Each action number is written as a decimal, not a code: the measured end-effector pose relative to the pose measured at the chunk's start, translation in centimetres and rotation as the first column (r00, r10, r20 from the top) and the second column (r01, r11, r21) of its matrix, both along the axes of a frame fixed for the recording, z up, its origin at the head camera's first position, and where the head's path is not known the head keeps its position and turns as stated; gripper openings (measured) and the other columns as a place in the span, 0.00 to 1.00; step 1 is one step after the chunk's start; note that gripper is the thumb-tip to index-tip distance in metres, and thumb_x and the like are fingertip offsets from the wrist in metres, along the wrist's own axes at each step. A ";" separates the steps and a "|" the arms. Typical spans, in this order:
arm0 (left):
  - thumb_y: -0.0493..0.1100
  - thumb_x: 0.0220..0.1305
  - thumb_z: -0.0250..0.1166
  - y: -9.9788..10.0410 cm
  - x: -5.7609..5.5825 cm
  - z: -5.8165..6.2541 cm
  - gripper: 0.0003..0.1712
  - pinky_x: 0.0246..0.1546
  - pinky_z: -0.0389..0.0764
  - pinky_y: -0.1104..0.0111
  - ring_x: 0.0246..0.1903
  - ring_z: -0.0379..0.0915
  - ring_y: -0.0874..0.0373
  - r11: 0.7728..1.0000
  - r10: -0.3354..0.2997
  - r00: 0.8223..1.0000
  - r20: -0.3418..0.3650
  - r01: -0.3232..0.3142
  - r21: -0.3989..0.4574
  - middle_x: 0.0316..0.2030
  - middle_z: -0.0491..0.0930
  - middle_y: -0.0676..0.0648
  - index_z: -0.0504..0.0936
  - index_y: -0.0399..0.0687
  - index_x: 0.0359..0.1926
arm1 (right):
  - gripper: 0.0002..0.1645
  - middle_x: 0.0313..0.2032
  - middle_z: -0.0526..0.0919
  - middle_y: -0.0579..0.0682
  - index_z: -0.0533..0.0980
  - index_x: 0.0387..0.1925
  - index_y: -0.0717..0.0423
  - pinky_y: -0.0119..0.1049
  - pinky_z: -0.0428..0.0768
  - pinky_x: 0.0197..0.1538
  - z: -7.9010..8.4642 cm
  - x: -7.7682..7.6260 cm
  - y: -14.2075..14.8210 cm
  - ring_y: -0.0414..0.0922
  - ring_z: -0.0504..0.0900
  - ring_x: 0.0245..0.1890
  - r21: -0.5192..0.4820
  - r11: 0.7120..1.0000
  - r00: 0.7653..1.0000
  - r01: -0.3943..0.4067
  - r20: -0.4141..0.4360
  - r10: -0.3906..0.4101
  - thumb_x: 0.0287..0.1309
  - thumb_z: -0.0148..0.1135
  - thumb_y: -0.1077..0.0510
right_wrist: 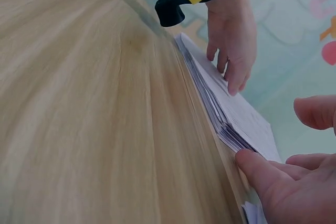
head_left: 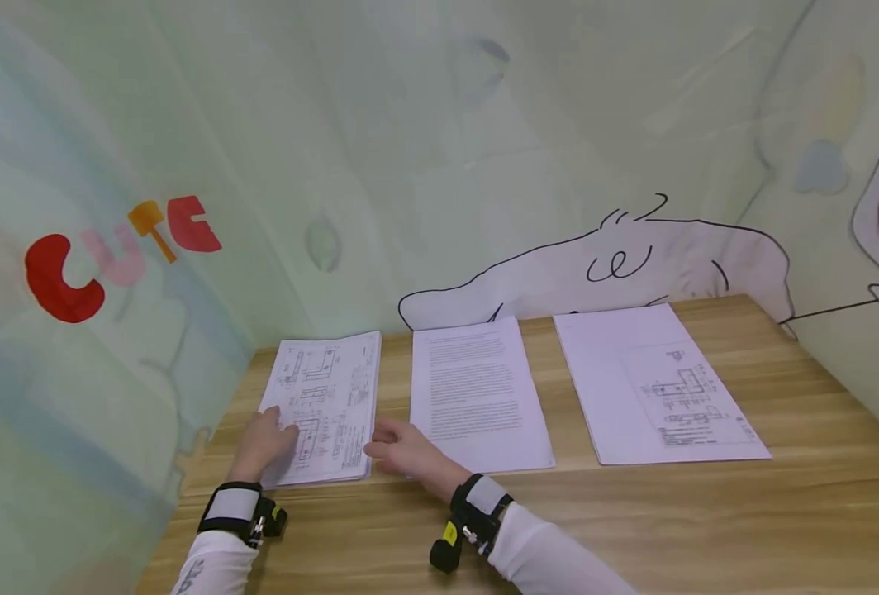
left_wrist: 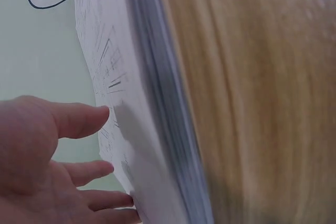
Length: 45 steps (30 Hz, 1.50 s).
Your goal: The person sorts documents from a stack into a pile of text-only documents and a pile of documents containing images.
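A thick stack of paper (head_left: 320,388) printed with technical drawings lies at the left of the table. At its left edge is my left hand (head_left: 261,445), fingers extended; in the left wrist view the left hand (left_wrist: 58,166) has its thumb raised near the top sheet and its lower fingers by the stack's edge. My right hand (head_left: 413,454) is at the opposite edge. In the right wrist view a fingertip of the right hand (right_wrist: 294,182) meets the corner of the layered sheets (right_wrist: 215,103), with the thumb held apart. Neither hand grips anything.
A text-printed stack of pages (head_left: 477,397) lies in the middle, close to my right forearm. Farther right is another stack (head_left: 648,388) with a drawing on its top sheet. A wall curtain (head_left: 350,165) with cartoon prints borders the wooden table (head_left: 804,496) behind and at the sides.
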State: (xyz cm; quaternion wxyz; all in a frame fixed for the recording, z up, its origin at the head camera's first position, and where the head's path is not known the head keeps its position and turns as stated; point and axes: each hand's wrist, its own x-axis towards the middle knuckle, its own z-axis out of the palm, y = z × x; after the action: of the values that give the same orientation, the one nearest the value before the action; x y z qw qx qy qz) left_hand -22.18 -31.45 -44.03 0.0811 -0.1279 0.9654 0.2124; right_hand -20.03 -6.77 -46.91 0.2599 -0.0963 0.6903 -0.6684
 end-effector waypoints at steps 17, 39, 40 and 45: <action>0.46 0.65 0.47 1.8 0.8 -0.6 0.35 0.65 0.60 0.43 0.66 0.54 0.30 0.997 -0.008 1.000 -0.026 0.010 0.077 0.65 0.59 0.25 0.57 0.27 0.66 | 0.29 0.49 0.81 0.51 0.63 0.66 0.55 0.36 0.81 0.46 0.3 -1.2 -0.3 0.41 0.82 0.44 -0.022 0.994 0.990 0.108 0.094 -0.105 0.64 0.49 0.58; 0.57 0.71 0.45 5.0 0.7 -0.7 0.42 0.66 0.63 0.47 0.69 0.54 0.37 0.933 0.077 0.992 -0.096 -0.038 0.358 0.71 0.53 0.32 0.39 0.42 0.74 | 0.27 0.59 0.75 0.51 0.62 0.67 0.54 0.35 0.75 0.54 2.4 -2.1 4.2 0.45 0.76 0.57 -0.158 0.942 0.951 0.297 0.133 -0.278 0.67 0.44 0.60; 0.59 0.70 0.45 5.2 0.6 -0.6 0.43 0.64 0.66 0.49 0.67 0.58 0.39 0.907 0.102 0.989 -0.107 -0.049 0.419 0.70 0.55 0.33 0.38 0.45 0.74 | 0.26 0.60 0.75 0.51 0.63 0.67 0.53 0.35 0.75 0.54 2.6 -2.1 4.7 0.45 0.76 0.57 -0.175 0.942 0.954 0.288 0.135 -0.266 0.67 0.44 0.59; 0.66 0.67 0.45 7.0 0.0 0.2 0.40 0.46 0.76 0.68 0.55 0.72 0.54 0.672 0.226 0.971 -0.078 -0.097 0.734 0.61 0.69 0.46 0.48 0.58 0.73 | 0.26 0.61 0.74 0.50 0.61 0.67 0.50 0.34 0.75 0.55 3.5 -1.9 7.3 0.43 0.77 0.57 -0.243 0.938 0.966 0.249 0.128 -0.223 0.69 0.43 0.57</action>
State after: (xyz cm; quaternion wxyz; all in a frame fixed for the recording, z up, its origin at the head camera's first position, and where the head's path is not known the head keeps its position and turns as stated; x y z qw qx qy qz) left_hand -22.16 -24.47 -43.79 0.0268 -0.1527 0.7905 0.5925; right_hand -21.88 0.50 -43.41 0.1970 -0.0124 0.5907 -0.7824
